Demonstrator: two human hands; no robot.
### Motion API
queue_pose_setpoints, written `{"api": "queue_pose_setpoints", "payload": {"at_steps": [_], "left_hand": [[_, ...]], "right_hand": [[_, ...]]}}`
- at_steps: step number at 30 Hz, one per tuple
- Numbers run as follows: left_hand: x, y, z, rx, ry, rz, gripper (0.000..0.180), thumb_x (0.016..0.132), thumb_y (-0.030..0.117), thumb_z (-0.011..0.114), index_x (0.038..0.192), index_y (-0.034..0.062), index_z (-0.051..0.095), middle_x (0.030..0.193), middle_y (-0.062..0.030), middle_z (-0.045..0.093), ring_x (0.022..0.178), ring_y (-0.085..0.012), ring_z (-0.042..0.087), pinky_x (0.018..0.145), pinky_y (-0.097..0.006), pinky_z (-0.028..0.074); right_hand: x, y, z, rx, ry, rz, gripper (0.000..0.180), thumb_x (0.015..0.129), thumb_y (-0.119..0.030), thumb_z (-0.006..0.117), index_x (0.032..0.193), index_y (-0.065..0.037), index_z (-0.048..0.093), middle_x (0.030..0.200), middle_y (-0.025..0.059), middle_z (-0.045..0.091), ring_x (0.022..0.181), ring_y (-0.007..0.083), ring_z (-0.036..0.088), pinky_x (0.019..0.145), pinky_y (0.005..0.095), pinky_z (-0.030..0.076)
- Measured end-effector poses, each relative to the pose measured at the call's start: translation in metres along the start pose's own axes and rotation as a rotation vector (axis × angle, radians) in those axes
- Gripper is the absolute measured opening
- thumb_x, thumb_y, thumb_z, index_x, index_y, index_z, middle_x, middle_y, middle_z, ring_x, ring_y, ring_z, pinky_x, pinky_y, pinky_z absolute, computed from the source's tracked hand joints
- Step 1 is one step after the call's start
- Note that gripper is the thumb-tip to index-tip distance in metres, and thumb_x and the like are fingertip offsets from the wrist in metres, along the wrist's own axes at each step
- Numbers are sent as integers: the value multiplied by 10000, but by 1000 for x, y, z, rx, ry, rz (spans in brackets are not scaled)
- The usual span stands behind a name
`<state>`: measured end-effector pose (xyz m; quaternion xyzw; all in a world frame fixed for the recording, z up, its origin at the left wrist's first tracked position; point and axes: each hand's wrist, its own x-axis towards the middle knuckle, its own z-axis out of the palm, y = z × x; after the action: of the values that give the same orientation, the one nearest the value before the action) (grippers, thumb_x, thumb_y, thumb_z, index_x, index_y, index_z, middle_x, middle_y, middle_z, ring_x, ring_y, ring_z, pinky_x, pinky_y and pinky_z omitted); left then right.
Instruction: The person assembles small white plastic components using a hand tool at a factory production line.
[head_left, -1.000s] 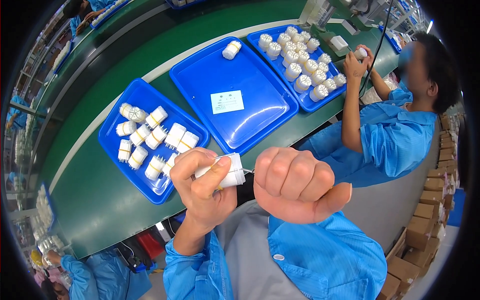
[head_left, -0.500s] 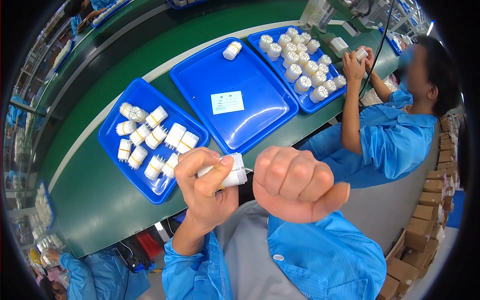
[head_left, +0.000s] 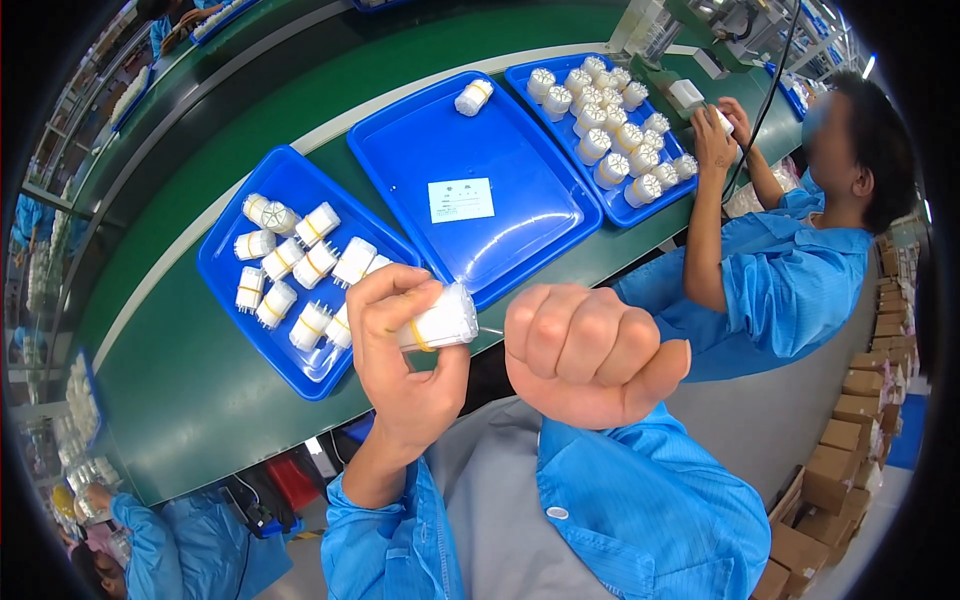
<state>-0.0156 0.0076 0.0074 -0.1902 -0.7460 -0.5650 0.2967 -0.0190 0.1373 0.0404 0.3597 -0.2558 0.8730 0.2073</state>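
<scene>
Left hand (head_left: 400,365), just below centre frame, has thumb and fingers pinched around a white cylinder (head_left: 447,318) with a yellow band (head_left: 420,337), end face toward the right hand. Right hand (head_left: 592,355), just right of it, is balled into a fist around a thin metal rod (head_left: 491,330). Whatever handle it has is buried in there, and I can't tell if the tip is touching the cylinder or just beside it.

My worry: that's only a pinch grip, held up in the air. If the rod pushes off-centre, I'd guess the cylinder could twist, or the tip could skid off toward the left fingers. A loose thumb might also drop the thing.

Further out, left of centre there's a blue tray (head_left: 300,180) with banded white cylinders lying tipped every which way. Upper middle, another tray (head_left: 480,150) has a paper label (head_left: 461,200) and one lone cylinder (head_left: 474,97). Upper right, a third tray (head_left: 612,206) is packed with upright ones. Past that, a co-worker (head_left: 765,265) handles a white part.
</scene>
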Motion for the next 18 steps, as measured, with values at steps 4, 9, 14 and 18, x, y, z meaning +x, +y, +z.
{"api": "queue_pose_setpoints", "payload": {"at_steps": [4, 9, 14, 18], "left_hand": [[-4, 0, 2, -103, 4, -76, 468, 639, -144, 629, 1065, 34, 555, 1077, -159, 539, 935, -255, 570, 799, -339, 468], [-5, 3, 2, -111, -1, -102, 474, 634, -150, 616, 1071, 24, 554, 1061, -160, 539, 927, -257, 572, 785, -333, 469], [-6, 3, 3, -122, -7, -109, 476, 629, -154, 608, 1070, 18, 556, 1049, -159, 536, 923, -255, 570, 775, -325, 467], [-7, 4, 3, -165, -13, -146, 457, 631, -158, 601, 1053, 11, 562, 1041, -158, 534, 917, -261, 570, 770, -330, 468]], "right_hand": [[-2, 4, 1, -10, -33, -27, 563, 1040, -449, 346, 593, -108, 319, 501, 13, 371, 406, 149, 318, 425, 317, 252], [-4, 6, 1, -32, -80, -26, 569, 1035, -451, 369, 589, -104, 302, 499, 10, 362, 397, 147, 319, 406, 304, 248], [-4, 14, 0, -65, -117, -130, 581, 1036, -458, 370, 581, -105, 300, 485, 8, 340, 378, 132, 306, 376, 286, 243], [-7, 19, -1, -93, -162, -171, 578, 1041, -447, 367, 579, -106, 295, 476, 5, 329, 374, 130, 304, 366, 283, 233]]}}
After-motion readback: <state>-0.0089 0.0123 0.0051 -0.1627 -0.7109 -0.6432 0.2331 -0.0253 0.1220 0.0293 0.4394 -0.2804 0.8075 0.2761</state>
